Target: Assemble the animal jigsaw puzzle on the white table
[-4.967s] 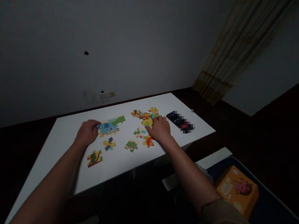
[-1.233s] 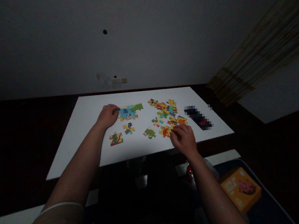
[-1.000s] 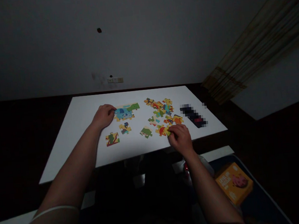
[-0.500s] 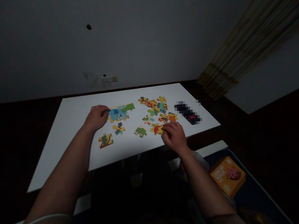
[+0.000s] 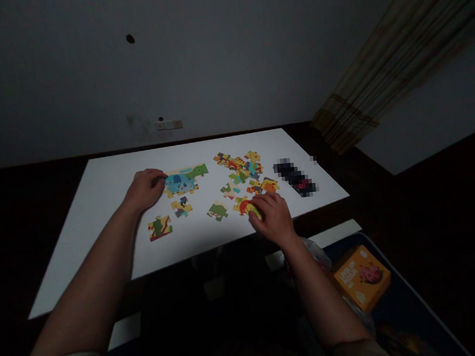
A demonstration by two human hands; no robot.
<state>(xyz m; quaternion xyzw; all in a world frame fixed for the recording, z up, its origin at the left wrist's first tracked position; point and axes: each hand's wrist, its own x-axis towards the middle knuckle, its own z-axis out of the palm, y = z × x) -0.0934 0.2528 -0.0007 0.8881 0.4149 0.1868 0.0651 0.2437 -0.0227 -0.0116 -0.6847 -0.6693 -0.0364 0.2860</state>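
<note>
Colourful jigsaw pieces lie on a white table (image 5: 100, 223). My left hand (image 5: 143, 188) rests curled on the table, its fingertips pressed against the left edge of a joined blue and green puzzle section (image 5: 183, 180). My right hand (image 5: 272, 215) is closed in a pinch on a yellow puzzle piece (image 5: 254, 212), right beside a red and yellow piece (image 5: 242, 205). A heap of loose pieces (image 5: 245, 169) sits behind the right hand. Single pieces lie nearer me: a green and red one (image 5: 160, 227), a small blue and yellow one (image 5: 180, 206) and a green one (image 5: 217, 211).
A dark phone (image 5: 296, 177) lies on the table to the right of the heap. An orange puzzle box (image 5: 361, 277) rests on a dark blue surface below the table's right corner. A wall socket (image 5: 168, 124) and a curtain (image 5: 393, 53) are behind.
My right hand drew back from the heap to the table's near edge and closed on the yellow piece. My left hand stayed on the blue section. The view swung slightly.
</note>
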